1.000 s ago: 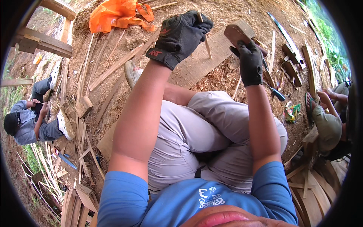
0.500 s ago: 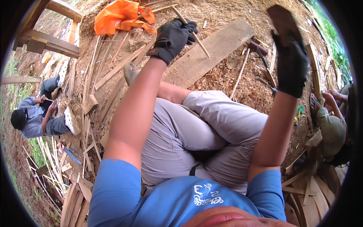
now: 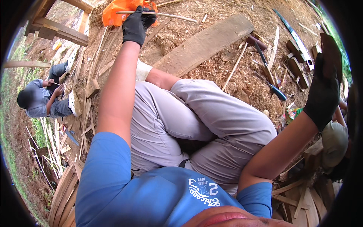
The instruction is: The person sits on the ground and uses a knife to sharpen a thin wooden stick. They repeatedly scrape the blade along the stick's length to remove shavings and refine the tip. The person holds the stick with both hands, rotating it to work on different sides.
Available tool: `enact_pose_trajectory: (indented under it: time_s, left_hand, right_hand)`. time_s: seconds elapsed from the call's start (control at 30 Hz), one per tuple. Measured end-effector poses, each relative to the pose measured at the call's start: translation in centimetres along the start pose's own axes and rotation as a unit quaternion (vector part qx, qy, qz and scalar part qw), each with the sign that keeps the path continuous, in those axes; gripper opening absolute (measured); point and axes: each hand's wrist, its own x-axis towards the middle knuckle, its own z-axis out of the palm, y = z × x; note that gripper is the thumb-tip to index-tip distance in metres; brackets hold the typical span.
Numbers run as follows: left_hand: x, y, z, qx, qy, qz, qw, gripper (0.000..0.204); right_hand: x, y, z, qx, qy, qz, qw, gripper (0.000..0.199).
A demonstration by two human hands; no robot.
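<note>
Left hand: your black-gloved left hand (image 3: 138,23) reaches far forward over the ground, fingers closed around a thin pale stick (image 3: 157,14) that runs sideways out to the right of the fist.
Right hand: your gloved right hand (image 3: 323,92) is lifted at the right rim, wrapped shut around a dark flat piece of wood (image 3: 331,53) that stands up above the knuckles (its full shape is cut off by the rim of the view).
Stick: it lies across the front of an orange bag (image 3: 121,9) at the far edge of the ground, touching only your glove as far as can be seen.
You: seated on the ground in grey trousers (image 3: 196,121) and a blue shirt (image 3: 151,193), knees folded between your two arms.
Plank: a broad grey plank (image 3: 206,43) rests flat on the wood shavings (image 3: 227,68) just beyond your knees, angled toward the far right.
Tools: a knife with a blue handle (image 3: 274,90) and several dark wooden pieces (image 3: 297,64) lie scattered to the right of the plank, near your raised hand.
Left edge: another person (image 3: 41,100) in grey crouches there, well apart from you, beside a heap of pale wood strips (image 3: 53,143).
Far left corner: a wooden frame (image 3: 56,32) stands over the dirt.
</note>
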Motion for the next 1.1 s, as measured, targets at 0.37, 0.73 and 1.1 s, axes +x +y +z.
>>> enact_pose_trajectory:
  time_s: [0.37, 0.73, 1.1]
  left_hand:
    - [1.3, 0.0, -1.9, -0.050, -0.006, -0.007, 0.999, 0.032]
    - [1.1, 0.7, -2.3, -0.052, 0.003, 0.008, 0.999, 0.038]
    - [1.1, 0.9, -2.2, -0.102, -0.013, 0.017, 0.995, 0.035]
  right_hand:
    - [0.0, 0.0, 0.4, 0.132, 0.029, 0.062, 0.989, 0.042]
    - [-0.2, -0.1, 0.7, 0.172, 0.035, 0.081, 0.981, 0.037]
    - [-0.2, -0.1, 0.9, 0.196, 0.044, 0.093, 0.975, 0.034]
